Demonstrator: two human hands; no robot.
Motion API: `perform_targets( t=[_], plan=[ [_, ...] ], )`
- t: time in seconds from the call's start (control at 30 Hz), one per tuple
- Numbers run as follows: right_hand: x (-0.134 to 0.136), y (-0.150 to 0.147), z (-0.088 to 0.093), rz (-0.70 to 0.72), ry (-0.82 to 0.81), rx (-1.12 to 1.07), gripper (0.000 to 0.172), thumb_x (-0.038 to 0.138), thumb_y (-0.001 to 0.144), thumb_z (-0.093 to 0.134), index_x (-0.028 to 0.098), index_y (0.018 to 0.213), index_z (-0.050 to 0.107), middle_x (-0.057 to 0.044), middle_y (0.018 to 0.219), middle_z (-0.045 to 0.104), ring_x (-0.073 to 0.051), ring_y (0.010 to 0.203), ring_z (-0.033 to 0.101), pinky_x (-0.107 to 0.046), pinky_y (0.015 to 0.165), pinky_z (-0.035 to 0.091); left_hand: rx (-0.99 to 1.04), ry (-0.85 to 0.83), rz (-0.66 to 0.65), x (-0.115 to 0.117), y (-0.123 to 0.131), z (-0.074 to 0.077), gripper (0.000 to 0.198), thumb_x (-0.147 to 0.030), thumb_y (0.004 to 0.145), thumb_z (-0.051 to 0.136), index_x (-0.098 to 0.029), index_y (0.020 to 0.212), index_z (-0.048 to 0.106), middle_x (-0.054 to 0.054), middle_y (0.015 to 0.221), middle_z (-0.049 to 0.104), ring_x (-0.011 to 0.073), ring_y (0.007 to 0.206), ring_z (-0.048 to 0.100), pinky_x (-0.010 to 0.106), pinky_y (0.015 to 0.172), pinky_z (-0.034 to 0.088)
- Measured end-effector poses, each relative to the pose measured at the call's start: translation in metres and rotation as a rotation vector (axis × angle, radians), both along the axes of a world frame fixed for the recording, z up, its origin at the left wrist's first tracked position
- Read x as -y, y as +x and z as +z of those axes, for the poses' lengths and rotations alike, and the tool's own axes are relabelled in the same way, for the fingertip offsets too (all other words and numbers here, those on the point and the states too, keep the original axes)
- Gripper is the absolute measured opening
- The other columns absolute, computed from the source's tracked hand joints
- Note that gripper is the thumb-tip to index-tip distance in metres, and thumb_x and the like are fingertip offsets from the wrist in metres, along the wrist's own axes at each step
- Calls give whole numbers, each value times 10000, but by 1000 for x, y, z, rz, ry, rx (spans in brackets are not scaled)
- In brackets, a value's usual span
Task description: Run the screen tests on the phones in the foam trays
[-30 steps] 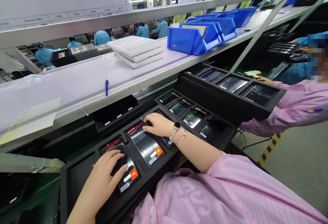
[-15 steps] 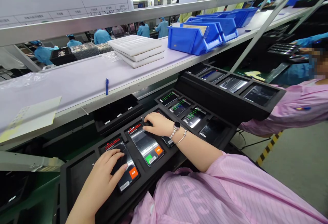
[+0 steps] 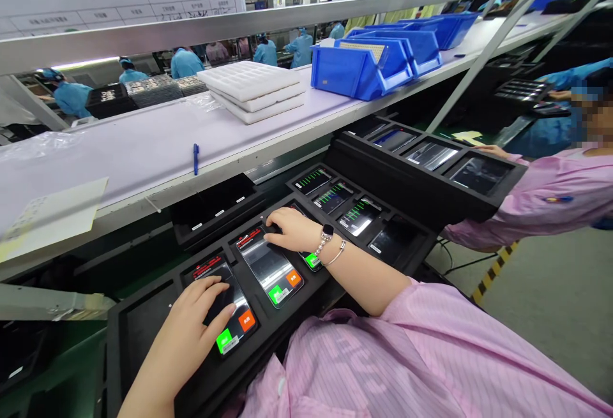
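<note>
My left hand [image 3: 194, 313] lies with fingers spread over a smartphone [image 3: 246, 321], covering part of its screen. That phone shows red text at the top and green and orange squares at the bottom. To its right, a second phone [image 3: 269, 266] displays similar red text and squares. My right hand [image 3: 295, 230], wearing a watch and bracelets, reaches over a third phone [image 3: 313, 261], mostly hidden under the hand and wrist. Its thumb and index finger are apart near the second phone's upper right edge. All three phones rest in slots of a black tray [image 3: 143, 297].
Beyond my right hand, several phones [image 3: 360, 215] with green bars lie in another tray. A raised black tray [image 3: 402, 179] of phones stands by a person's pink sleeve [image 3: 550, 198]. The shelf holds a blue pen [image 3: 196, 159], white foam sheets [image 3: 253, 89] and blue bins [image 3: 354, 73].
A green square has appeared on the phone under my left hand, and another on the phone beneath my right wrist. Both hands keep nearly the same place; the view has shifted slightly.
</note>
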State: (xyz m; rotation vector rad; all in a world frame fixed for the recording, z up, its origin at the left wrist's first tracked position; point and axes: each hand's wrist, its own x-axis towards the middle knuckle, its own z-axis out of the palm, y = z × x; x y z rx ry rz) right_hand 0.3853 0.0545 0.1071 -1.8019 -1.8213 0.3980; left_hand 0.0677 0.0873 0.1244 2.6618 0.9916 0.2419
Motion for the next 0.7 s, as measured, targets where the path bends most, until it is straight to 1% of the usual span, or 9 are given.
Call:
perform_targets(
  t=[0.1, 0.2, 0.27, 0.33, 0.43, 0.5, 0.6, 0.63, 0.7],
  plan=[
    [-1, 2, 1, -3, 12, 9, 202, 309, 885, 769, 178, 1005, 671, -91, 1121, 708, -268, 1133, 617, -429, 1031, 464, 31, 26, -10, -5, 1, 1, 390, -571, 962, 539, -291, 1156, 731, 50, 1298, 703, 293, 1242, 657, 495, 1054, 572],
    [6, 5, 3, 27, 20, -20, 141, 284, 896, 726, 177, 975, 679, -101, 1089, 719, -271, 1097, 635, -428, 1013, 473, 91, 43, -11, -2, 6, 8, 420, -577, 969, 534, -240, 1121, 733, 92, 1257, 711, 293, 1206, 663, 479, 1068, 551],
    [15, 6, 4, 33, 73, -75, 97, 273, 926, 650, 185, 952, 681, -98, 1057, 722, -259, 1038, 652, -421, 964, 496, 125, 40, -10, 3, 11, 14, 413, -551, 984, 530, -215, 1125, 725, 111, 1259, 699, 283, 1222, 642, 470, 1102, 517],
    [25, 6, 4, -42, 299, -169, 101, 299, 913, 638, 209, 910, 685, -62, 943, 722, -236, 911, 670, -399, 861, 530, 158, 36, 1, 7, 12, 15, 370, -503, 994, 540, -208, 1135, 713, 108, 1264, 686, 263, 1241, 621, 453, 1133, 481],
    [51, -2, 4, -79, 602, -267, 131, 292, 935, 620, 234, 1029, 691, -72, 1028, 725, -249, 972, 685, -448, 912, 545, 183, 21, 94, 19, 7, 7, 357, -472, 983, 578, -212, 1202, 685, 106, 1334, 643, 254, 1305, 572, 445, 1166, 445],
    [79, -14, 4, 63, 657, -246, 178, 249, 931, 626, 244, 1105, 666, -88, 1108, 721, -278, 1083, 674, -510, 989, 529, 179, 24, 174, 38, 0, -1, 386, -471, 975, 593, -220, 1260, 658, 115, 1414, 590, 270, 1374, 516, 471, 1199, 408],
    [120, -34, -4, 379, 516, -105, 291, 196, 932, 628, 239, 1219, 612, -95, 1186, 724, -308, 1220, 639, -596, 1100, 467, 179, -40, 267, 73, -12, -9, 503, -489, 970, 600, -244, 1407, 557, 129, 1541, 481, 285, 1456, 436, 493, 1221, 381],
    [129, -41, -8, 432, 470, -70, 318, 188, 941, 618, 233, 1255, 597, -95, 1204, 725, -306, 1237, 637, -607, 1127, 447, 185, -76, 291, 81, -16, -11, 542, -500, 969, 600, -254, 1445, 520, 128, 1567, 452, 285, 1469, 424, 488, 1217, 389],
    [140, -50, -18, 435, 432, -9, 331, 190, 964, 595, 220, 1293, 582, -93, 1206, 730, -297, 1228, 651, -608, 1153, 428, 201, -124, 324, 89, -23, -13, 581, -514, 969, 593, -268, 1482, 477, 124, 1590, 427, 281, 1480, 415, 480, 1217, 391]
  ],
)
